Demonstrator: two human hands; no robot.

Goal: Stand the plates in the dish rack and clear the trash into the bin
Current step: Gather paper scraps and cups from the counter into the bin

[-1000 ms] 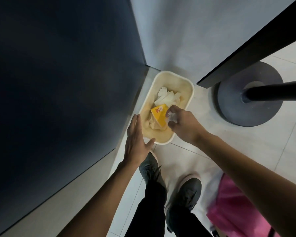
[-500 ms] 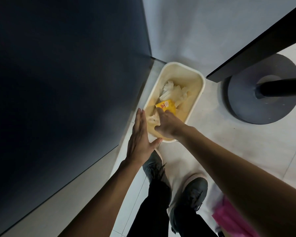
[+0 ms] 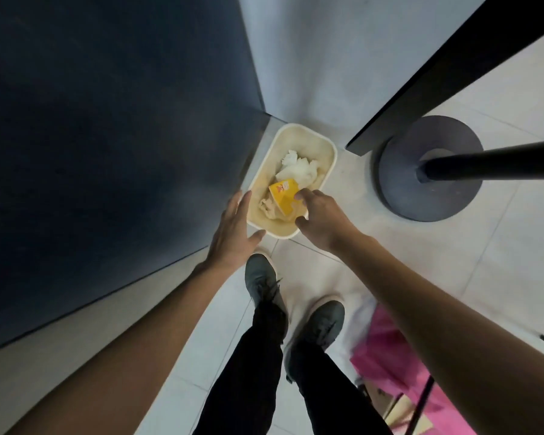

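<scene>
- Two hands are seen over one bin; no plates and no dish rack are in view.
- At the left, a dark panel (image 3: pixel 107 120) is met by the floor. The left grip (image 3: pixel 233 227) is held released, fingers straight, just beside the bin's left rim; whether the rim is touched cannot be told.
- The bin (image 3: pixel 314 146) is set in the far floor corner, where the panel and a pale wall meet. White tissues (image 3: pixel 296 166) and a yellow carton (image 3: pixel 283 196) are lying inside it.
- The right grip (image 3: pixel 319 218) is held above the bin's near right corner, fingers curled beside the carton. Whether anything is pinched cannot be told, since the fingers hide it.
- Three risks are judged:
  - A light scrap let go over the near rim could be dropped onto the floor.
  - The bin could be tipped or shoved if its rim is caught.
  - The carton, propped high on the tissues, could be knocked out.
- At the right, a round stand base (image 3: pixel 399 183) is set well apart.
</scene>
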